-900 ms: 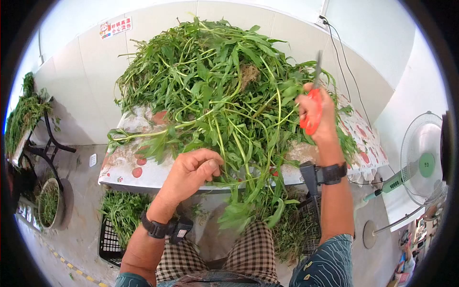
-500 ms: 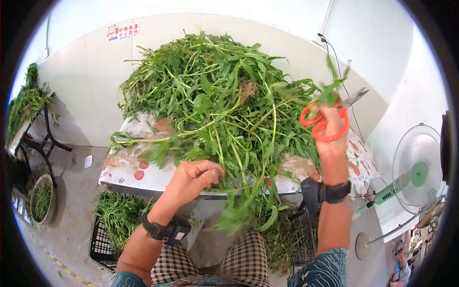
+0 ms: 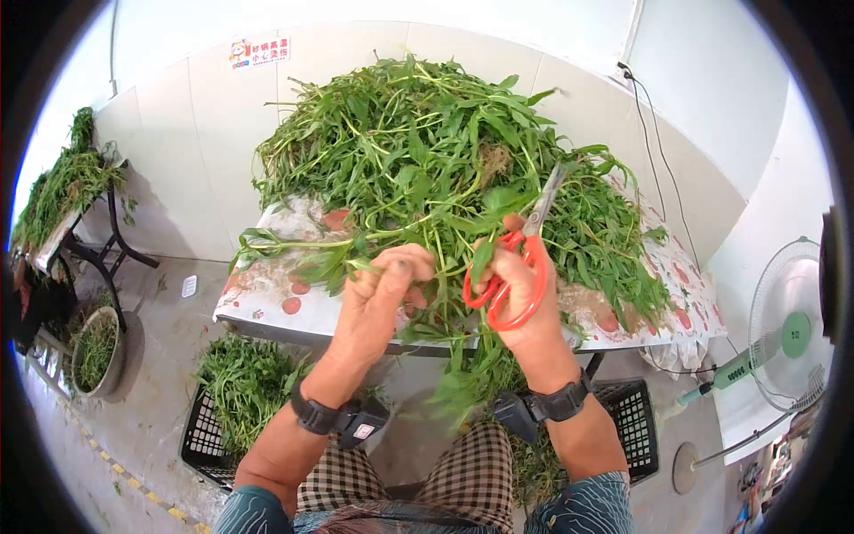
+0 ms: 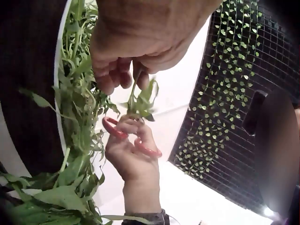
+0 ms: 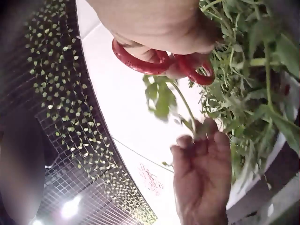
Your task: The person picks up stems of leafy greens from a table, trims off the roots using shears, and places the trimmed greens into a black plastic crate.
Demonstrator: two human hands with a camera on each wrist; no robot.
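Observation:
Close over the front of a heap of leafy green stems [image 3: 382, 133], my two hands face each other. Red-handled scissors [image 3: 532, 240] hang from my right hand [image 3: 525, 289], which grips their loops, blades pointing up and away. A leafy sprig [image 4: 143, 101] spans the gap between the hands. My left hand [image 3: 374, 298] pinches its stem between thumb and fingers, as the left wrist view shows. At its other end, the sprig meets the fingers of my right hand in both wrist views. The heap lies on a table with a white, red-patterned cloth [image 3: 267, 298].
Under the table, a black crate [image 3: 205, 432] of greens stands at left and another black crate [image 3: 639, 427] at right. Further left are a round tub [image 3: 116, 369] and a side table piled with greens [image 3: 71, 191]. A standing fan [image 3: 792, 334] is at right.
My right hand swung out to the right with the scissors and some leaves, then came back in beside the left. The left hand has turned upward and now pinches the sprig.

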